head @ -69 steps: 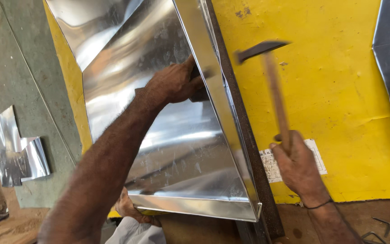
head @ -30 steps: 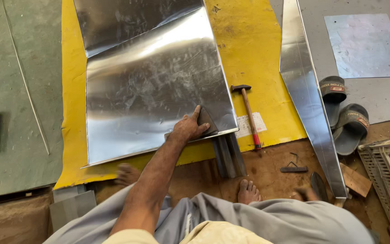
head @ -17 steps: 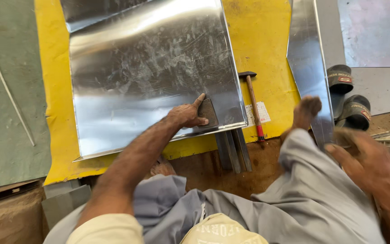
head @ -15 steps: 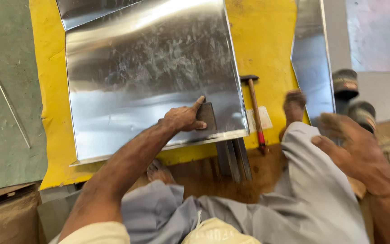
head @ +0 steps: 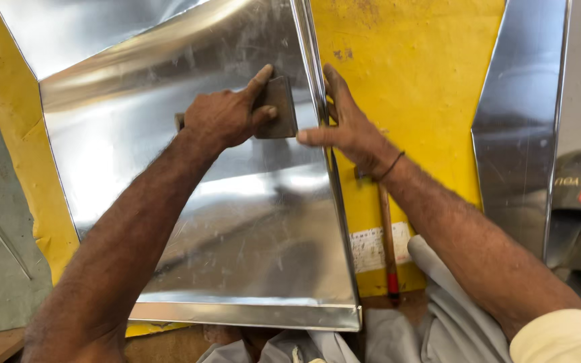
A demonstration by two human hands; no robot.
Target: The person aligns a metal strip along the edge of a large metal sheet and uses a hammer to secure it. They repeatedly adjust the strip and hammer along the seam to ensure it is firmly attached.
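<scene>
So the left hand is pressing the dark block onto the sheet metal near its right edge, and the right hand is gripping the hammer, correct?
Not quite. The right hand is not gripping the hammer; the head view shows it resting open on the folded right edge of the sheet metal, with the hammer lying on the yellow mat under the wrist. The left hand does press the dark block there.

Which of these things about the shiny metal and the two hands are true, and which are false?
1. The left hand presses a dark block onto the metal sheet. True.
2. The right hand grips the hammer. False: the hammer lies on the yellow mat, under the wrist.
3. The right hand touches the sheet's folded edge. True.
4. The mat is blue. False: it is yellow.
</scene>
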